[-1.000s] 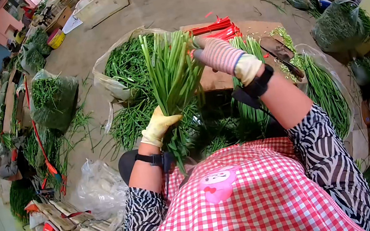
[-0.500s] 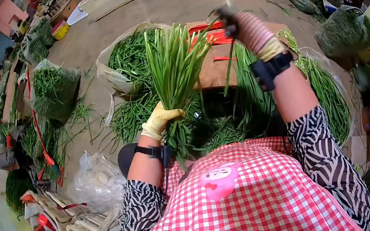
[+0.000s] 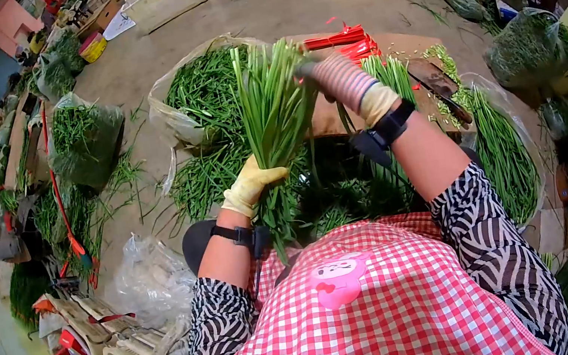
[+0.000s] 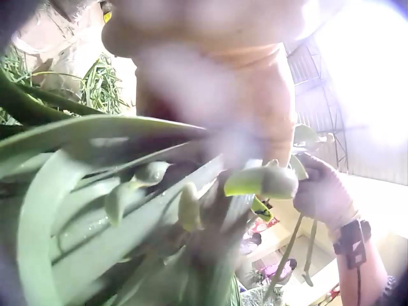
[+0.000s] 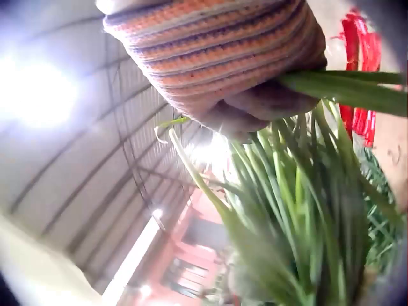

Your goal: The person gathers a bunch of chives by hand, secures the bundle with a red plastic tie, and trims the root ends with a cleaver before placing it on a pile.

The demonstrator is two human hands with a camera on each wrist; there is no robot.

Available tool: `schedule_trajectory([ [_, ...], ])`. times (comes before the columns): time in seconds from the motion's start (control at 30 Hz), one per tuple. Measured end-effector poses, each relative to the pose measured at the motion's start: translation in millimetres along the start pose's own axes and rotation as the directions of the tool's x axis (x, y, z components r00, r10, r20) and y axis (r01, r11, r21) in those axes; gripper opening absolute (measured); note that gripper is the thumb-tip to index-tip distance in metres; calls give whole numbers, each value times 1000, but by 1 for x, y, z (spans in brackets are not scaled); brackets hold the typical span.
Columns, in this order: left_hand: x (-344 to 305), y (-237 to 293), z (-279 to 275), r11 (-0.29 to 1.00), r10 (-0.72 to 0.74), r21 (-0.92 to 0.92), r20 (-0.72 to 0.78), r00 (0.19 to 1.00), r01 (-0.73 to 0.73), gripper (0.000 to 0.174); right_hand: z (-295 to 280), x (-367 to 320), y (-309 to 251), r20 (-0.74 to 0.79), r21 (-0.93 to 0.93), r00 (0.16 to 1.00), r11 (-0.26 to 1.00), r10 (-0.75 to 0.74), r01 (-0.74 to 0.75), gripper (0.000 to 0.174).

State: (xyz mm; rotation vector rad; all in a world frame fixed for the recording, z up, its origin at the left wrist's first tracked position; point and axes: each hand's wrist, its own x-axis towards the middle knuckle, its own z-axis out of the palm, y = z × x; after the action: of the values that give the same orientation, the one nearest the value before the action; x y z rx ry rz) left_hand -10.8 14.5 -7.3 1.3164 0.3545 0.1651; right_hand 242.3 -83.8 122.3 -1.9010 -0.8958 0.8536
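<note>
A bunch of long green stalks stands nearly upright in the head view, its pale ends up. The left hand, in a yellow glove, grips it around the lower part. At the bunch's upper right is the right hand, in a striped glove, its fingertips close to the pale ends. In the right wrist view that hand has flat green blades coming out of its curled fingers. The left wrist view shows thin stalks hanging from the right hand.
A board ahead holds red ties and a dark blade-like tool. Loose greens fill an open plastic bag; more stalks lie at the right. Crumpled clear plastic lies left of the apron.
The right hand swung out to the right, away from the bunch, with a long blade hanging from it, and is back beside the bunch's top. The left hand keeps its grip, slightly further right.
</note>
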Motion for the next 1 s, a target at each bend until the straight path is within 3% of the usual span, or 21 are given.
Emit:
schedule_trajectory([
  [0.03, 0, -2, -1, 1000, 17, -2, -1, 1000, -17, 54, -12, 5, 4, -3, 343, 1000, 939, 10, -8, 36],
  [0.07, -1, -5, -3, 999, 34, -5, -1, 999, -34, 52, -26, 4, 4, -3, 644, 1000, 765, 24, -16, 33],
  [0.13, -1, -7, -7, 999, -16, -35, 12, 1000, 16, 53, -59, -6, -4, -139, 821, 982, 540, -129, 187, 17],
  [0.17, -2, -4, -3, 999, -10, -49, 2, 1000, 10, 53, -66, -2, -11, -182, 759, 975, 612, -127, 222, 22],
  [0.27, -3, -1, -3, 999, -22, -50, -11, 1000, 21, 52, -37, -11, -14, -172, 318, 903, 846, -393, 428, 29],
  [0.3, -1, 0, -2, 998, -32, -47, -11, 999, 31, 51, -33, -32, -33, 9, 232, 979, 952, -206, 198, 34],
  [0.33, 0, 1, 0, 999, -36, -41, -6, 999, 36, 51, -18, -26, -24, 40, 281, 990, 952, -135, 118, 32],
  [0.37, 0, 1, 0, 999, -41, -33, -3, 999, 41, 52, 0, -14, -10, 21, 187, 980, 963, -199, 192, 37],
  [0.4, 1, 2, 0, 999, -45, -26, -3, 999, 45, 52, 15, -2, 3, 10, 91, 964, 960, -266, 264, 43],
  [0.47, 0, 6, 3, 1000, -28, -14, 12, 1000, 28, 53, 31, 3, 5, 43, -240, 966, 936, -255, 258, 44],
  [0.5, 0, 4, 3, 1000, -22, -21, 15, 1000, 23, 53, 32, -2, 4, 146, 15, 984, 995, -98, 97, 46],
  [0.6, -1, 4, 1, 998, -32, -49, 33, 999, 34, 55, 24, -8, 2, 158, 225, 986, 974, -61, 24, 42],
  [0.67, -3, 7, 2, 995, -42, -92, 38, 998, 45, 56, 7, -7, -6, 122, 27, 981, 989, -150, 148, 34],
  [0.73, -4, 11, 0, 995, -27, -90, 70, 997, 33, 59, -8, -16, -18, 114, 78, 986, 991, -121, 113, 31],
  [0.77, -3, 11, -4, 994, -27, -102, 91, 995, 37, 60, -8, -12, -19, 28, 76, 992, 990, -122, 120, 32],
  [0.8, -2, 10, -6, 993, -28, -114, 111, 993, 41, 61, -12, -12, -16, -27, 239, 993, 963, -119, 122, 32],
  [0.87, -2, 7, -7, 990, -7, -140, 127, 992, 25, 69, -37, -11, -20, -120, 77, 984, 987, -133, 143, 35],
  [0.93, -3, 6, -9, 987, 44, -157, 147, 988, -21, 74, -71, -8, -4, -314, 74, 914, 953, -257, 293, 38],
  [0.97, -6, 9, -5, 987, 42, -161, 120, 992, -23, 78, -90, -20, -5, -348, 153, 859, 881, -376, 447, 43],
  [1.0, -9, 10, -4, 983, 55, -179, 89, 995, -38, 72, -97, -25, -13, -445, 431, 813, 706, -376, 563, 41],
])
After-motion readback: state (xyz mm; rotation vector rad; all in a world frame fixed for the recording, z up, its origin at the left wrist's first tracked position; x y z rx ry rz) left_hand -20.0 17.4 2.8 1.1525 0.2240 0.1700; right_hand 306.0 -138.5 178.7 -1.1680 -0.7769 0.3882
